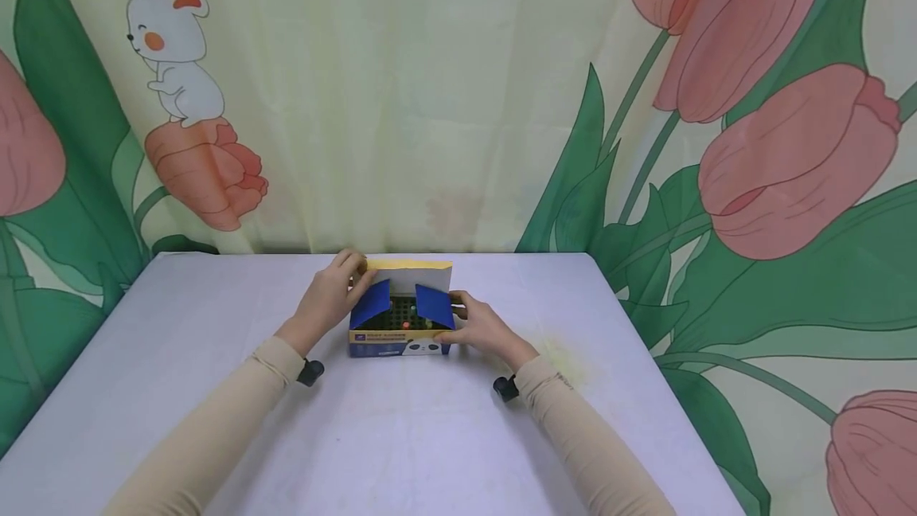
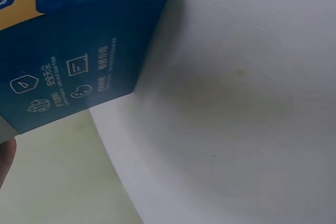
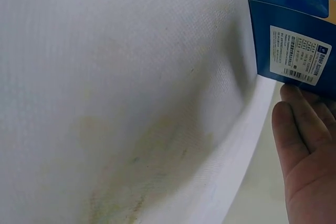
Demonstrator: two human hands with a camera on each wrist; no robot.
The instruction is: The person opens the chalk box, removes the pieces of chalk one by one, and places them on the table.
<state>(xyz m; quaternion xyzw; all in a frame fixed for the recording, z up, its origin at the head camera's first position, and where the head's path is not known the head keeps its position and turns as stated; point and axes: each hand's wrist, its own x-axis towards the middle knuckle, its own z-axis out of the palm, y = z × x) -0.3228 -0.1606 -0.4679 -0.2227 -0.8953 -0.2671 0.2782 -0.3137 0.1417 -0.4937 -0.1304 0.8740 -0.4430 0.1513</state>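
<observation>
The left hand (image 1: pixel 325 297) pinches cardboard at the upper left of an open box (image 1: pixel 380 347), its fingers bent; whether they hold lid or flap cannot be told. The box sits near the far edge of the tabletop (image 1: pixel 415 436). Its left side bears white icons and Chinese lettering, mostly too small to read. Below the raised lid (image 1: pixel 419 275), between blue flaps (image 1: pixel 370 305), a dark grid (image 1: pixel 402 314) shows coloured tips; a panda face (image 1: pixel 423 349) and illegible print mark the front. The right side's white label (image 3: pixel 299 54) carries barcodes. The right hand (image 1: pixel 487 330) grips there, thumb in front, fingers close together
</observation>
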